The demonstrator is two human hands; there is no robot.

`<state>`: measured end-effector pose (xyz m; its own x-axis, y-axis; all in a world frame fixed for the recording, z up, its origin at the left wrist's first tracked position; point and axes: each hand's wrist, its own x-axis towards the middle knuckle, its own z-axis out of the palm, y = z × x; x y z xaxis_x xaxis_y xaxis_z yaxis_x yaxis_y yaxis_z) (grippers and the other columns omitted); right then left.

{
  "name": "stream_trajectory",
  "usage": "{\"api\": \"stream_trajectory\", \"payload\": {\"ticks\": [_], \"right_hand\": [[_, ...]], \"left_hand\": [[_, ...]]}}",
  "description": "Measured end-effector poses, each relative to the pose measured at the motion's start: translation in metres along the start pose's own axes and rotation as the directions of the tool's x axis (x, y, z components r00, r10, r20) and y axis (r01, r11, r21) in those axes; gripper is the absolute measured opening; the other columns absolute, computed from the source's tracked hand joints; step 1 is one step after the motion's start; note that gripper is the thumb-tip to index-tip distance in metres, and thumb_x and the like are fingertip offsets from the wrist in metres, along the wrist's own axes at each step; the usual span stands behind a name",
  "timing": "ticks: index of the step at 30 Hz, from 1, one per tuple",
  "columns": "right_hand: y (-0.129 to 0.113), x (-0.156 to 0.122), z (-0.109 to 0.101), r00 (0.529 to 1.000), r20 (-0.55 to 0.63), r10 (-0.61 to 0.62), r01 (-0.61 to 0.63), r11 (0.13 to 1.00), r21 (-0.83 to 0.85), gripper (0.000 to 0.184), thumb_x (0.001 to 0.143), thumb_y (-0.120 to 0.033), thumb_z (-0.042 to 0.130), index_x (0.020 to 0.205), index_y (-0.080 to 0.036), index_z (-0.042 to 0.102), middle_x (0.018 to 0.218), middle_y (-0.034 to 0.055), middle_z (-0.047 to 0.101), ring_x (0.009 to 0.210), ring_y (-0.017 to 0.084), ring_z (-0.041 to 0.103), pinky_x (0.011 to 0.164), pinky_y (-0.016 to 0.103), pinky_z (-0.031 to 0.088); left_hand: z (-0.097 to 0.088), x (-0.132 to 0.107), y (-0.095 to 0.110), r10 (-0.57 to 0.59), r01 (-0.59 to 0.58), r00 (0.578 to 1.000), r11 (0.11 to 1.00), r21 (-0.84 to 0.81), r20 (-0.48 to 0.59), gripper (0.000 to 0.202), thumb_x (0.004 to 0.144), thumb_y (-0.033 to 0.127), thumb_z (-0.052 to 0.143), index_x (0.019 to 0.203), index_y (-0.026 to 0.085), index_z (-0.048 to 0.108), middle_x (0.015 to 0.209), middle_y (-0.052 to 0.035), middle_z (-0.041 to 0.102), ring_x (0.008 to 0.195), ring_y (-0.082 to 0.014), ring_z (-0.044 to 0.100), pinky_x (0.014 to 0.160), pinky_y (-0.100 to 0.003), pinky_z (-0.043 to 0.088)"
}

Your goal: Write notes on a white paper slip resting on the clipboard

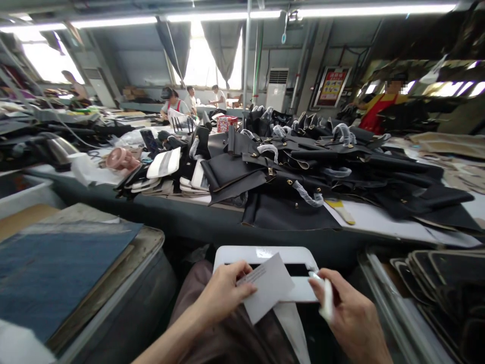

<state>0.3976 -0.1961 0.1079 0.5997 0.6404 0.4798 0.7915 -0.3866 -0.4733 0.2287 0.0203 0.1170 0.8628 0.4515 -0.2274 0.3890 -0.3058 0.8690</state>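
Left fingers (247,290), white card (269,289) between them

Piled on the long workbench (197,217) in overlapping layers: black leather-like bag panels (288,215) with plastic-wrapped handles (307,196) and gold-toned fittings (290,182), jutting past the front edge (379,234). Farther left, stacked together: white-and-gray rounded pads (164,163), then a pink plastic vessel (122,160) beside crumpled white sheeting (89,169). Right of center: a yellow-ended strip (342,211).

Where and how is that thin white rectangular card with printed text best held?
Probably pinch the card by its left edge, coming from the left, as the left hand does: it is flat and thin, suiting thumb above, fingers beneath.
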Motion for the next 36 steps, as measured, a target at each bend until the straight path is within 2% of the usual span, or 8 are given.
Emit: {"api": "stream_trajectory", "payload": {"ticks": [2, 5, 8, 11, 20, 25, 30, 36], "right_hand": [[0.005, 0.006, 0.002, 0.972, 0.082, 0.220, -0.233, 0.942, 0.243, 0.039, 0.095, -0.054, 0.052, 0.088, -0.020, 0.069, 0.069, 0.0015, 0.063, 0.056, 0.016, 0.057, 0.050, 0.026, 0.042], [0.007, 0.014, 0.018, 0.882, 0.184, 0.434, -0.462, 0.716, 0.524, 0.040, 0.094, -0.054, 0.052, 0.094, -0.017, 0.070, 0.060, -0.0008, 0.052, 0.053, 0.014, 0.048, 0.047, 0.025, 0.038], [0.012, 0.024, 0.041, 0.838, 0.275, 0.471, -0.511, 0.502, 0.698, 0.033, 0.094, -0.048, 0.057, 0.109, -0.018, 0.062, 0.061, -0.0014, 0.053, 0.059, 0.016, 0.052, 0.051, 0.025, 0.041], [0.020, 0.039, 0.062, 0.831, 0.364, 0.421, -0.533, 0.412, 0.739, 0.026, 0.091, -0.044, 0.063, 0.096, -0.019, 0.061, 0.065, -0.0001, 0.058, 0.060, 0.016, 0.053, 0.054, 0.026, 0.043], [0.037, 0.060, 0.100, 0.832, 0.334, 0.443, -0.555, 0.653, 0.516, 0.030, 0.090, -0.048, 0.063, 0.086, -0.019, 0.067, 0.066, 0.0003, 0.059, 0.060, 0.016, 0.054, 0.056, 0.026, 0.044], [0.037, 0.064, 0.100, 0.858, 0.286, 0.428, -0.514, 0.730, 0.449, 0.023, 0.088, -0.044, 0.065, 0.089, -0.021, 0.069, 0.074, 0.0004, 0.063, 0.062, 0.014, 0.056, 0.054, 0.022, 0.045], [0.032, 0.073, 0.098, 0.880, 0.263, 0.395, -0.474, 0.755, 0.453, 0.020, 0.088, -0.042, 0.066, 0.092, -0.022, 0.069, 0.082, 0.0012, 0.067, 0.070, 0.014, 0.061, 0.058, 0.019, 0.048], [0.035, 0.057, 0.113, 0.860, 0.233, 0.454, -0.510, 0.766, 0.391, 0.026, 0.091, -0.046, 0.060, 0.085, -0.021, 0.063, 0.068, -0.0003, 0.060, 0.056, 0.014, 0.053, 0.047, 0.021, 0.042]], "left_hand": [[-0.004, 0.026, -0.005, 0.030, -0.032, 0.999, 0.998, 0.045, 0.035, 0.015, 0.078, 0.028, 0.064, 0.089, 0.018, 0.068, 0.081, 0.0007, 0.069, 0.076, -0.0169, 0.061, 0.066, -0.024, 0.039], [-0.007, 0.067, -0.009, 0.060, -0.074, 0.994, 0.982, 0.176, 0.087, 0.019, 0.077, 0.030, 0.067, 0.093, 0.020, 0.071, 0.081, 0.0003, 0.070, 0.075, -0.0176, 0.061, 0.065, -0.024, 0.040], [-0.008, 0.104, -0.008, 0.081, -0.107, 0.989, 0.971, 0.212, 0.125, 0.022, 0.074, 0.029, 0.069, 0.094, 0.021, 0.073, 0.087, -0.0015, 0.072, 0.080, -0.0195, 0.063, 0.068, -0.025, 0.041], [-0.008, 0.130, -0.004, 0.088, -0.126, 0.983, 0.963, 0.240, 0.163, 0.023, 0.072, 0.027, 0.070, 0.094, 0.022, 0.074, 0.087, -0.0024, 0.072, 0.081, -0.0209, 0.064, 0.069, -0.025, 0.042], [0.002, 0.146, -0.017, 0.130, -0.170, 0.978, 0.947, 0.272, 0.160, 0.024, 0.079, 0.022, 0.063, 0.101, 0.021, 0.071, 0.095, -0.0035, 0.071, 0.088, -0.0213, 0.064, 0.076, -0.028, 0.043], [0.006, 0.143, -0.023, 0.154, -0.187, 0.977, 0.949, 0.254, 0.145, 0.029, 0.083, 0.020, 0.062, 0.112, 0.022, 0.068, 0.105, -0.0037, 0.065, 0.095, -0.0204, 0.062, 0.084, -0.030, 0.046], [0.008, 0.140, -0.024, 0.163, -0.214, 0.969, 0.929, 0.302, 0.186, 0.030, 0.087, 0.020, 0.061, 0.116, 0.025, 0.067, 0.107, -0.0028, 0.064, 0.095, -0.0198, 0.063, 0.083, -0.029, 0.047], [0.014, 0.135, -0.023, 0.223, -0.269, 0.962, 0.865, 0.425, 0.156, 0.032, 0.088, 0.019, 0.061, 0.118, 0.026, 0.064, 0.116, -0.0035, 0.063, 0.099, -0.0214, 0.061, 0.085, -0.035, 0.049]]}}
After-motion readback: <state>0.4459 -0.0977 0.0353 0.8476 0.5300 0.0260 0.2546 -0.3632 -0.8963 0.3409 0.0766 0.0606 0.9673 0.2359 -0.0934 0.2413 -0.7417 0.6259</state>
